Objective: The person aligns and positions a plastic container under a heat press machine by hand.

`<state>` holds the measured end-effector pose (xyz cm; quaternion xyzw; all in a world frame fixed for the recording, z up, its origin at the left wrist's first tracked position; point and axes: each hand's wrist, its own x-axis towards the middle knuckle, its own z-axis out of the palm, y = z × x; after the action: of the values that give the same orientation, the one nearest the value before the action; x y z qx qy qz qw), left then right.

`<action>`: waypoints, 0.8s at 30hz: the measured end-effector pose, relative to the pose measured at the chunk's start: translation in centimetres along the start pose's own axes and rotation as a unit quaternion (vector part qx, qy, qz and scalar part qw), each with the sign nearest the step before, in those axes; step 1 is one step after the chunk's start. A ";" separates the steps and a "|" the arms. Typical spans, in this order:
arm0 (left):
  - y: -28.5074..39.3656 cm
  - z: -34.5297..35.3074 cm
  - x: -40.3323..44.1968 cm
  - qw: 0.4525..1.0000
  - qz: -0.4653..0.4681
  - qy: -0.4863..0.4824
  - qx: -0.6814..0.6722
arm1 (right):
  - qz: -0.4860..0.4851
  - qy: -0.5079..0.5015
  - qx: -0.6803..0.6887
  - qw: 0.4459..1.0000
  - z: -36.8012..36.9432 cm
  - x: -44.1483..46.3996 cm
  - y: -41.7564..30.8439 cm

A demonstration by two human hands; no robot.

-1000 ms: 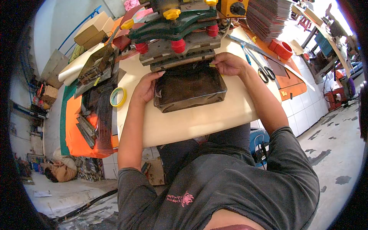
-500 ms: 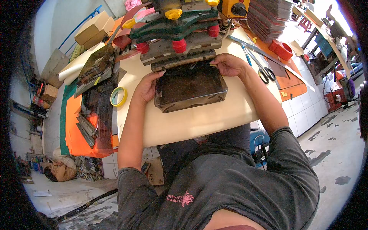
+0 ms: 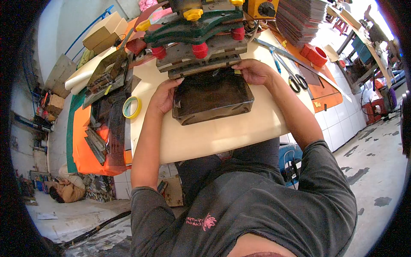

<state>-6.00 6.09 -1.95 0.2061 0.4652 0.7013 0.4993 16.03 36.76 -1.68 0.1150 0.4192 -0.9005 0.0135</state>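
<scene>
A dark brown, glossy, box-shaped leather-like piece [image 3: 212, 100] lies on the cream work board, its far edge reaching under the plates of a press [image 3: 201, 64]. My left hand [image 3: 164, 95] grips its left far corner, the thumb lying along the top near the press plate. At the opposite far corner, my right hand [image 3: 255, 72] pinches the edge, its fingertips close to the plate. A small yellow bit [image 3: 237, 72] shows beside the right fingers. The far edge of the piece is hidden beneath the press.
The cream board [image 3: 205, 143] carries a yellow tape roll [image 3: 132, 107] on the left. Scissors [image 3: 297, 82], a blue pen [image 3: 275, 61] and a metal ruler [image 3: 317, 75] lie right. Metal pieces [image 3: 96, 145] rest on orange sheeting. A person [image 3: 70, 188] is on the floor at far left.
My right fingertips have shifted slightly left along the far edge, toward the press plate. The brown piece and my left hand have barely moved.
</scene>
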 end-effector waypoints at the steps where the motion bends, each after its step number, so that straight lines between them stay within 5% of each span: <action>1: 0.0 0.1 -0.1 1.000 0.003 0.010 0.010 | 0.000 0.000 0.000 1.000 1.4 -0.8 -0.3; 22: 0.1 0.5 -0.2 0.999 0.000 0.008 0.038 | -0.011 0.060 -0.056 0.997 2.1 -0.8 0.0; 24: 0.2 0.5 -0.2 1.000 -0.007 0.007 0.029 | -0.010 -0.021 -0.001 1.000 2.2 -0.7 -0.1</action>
<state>-5.61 6.11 -1.45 0.2119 0.4904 0.6854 0.4948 16.23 35.10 -0.14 0.0916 0.4213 -0.9022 0.0135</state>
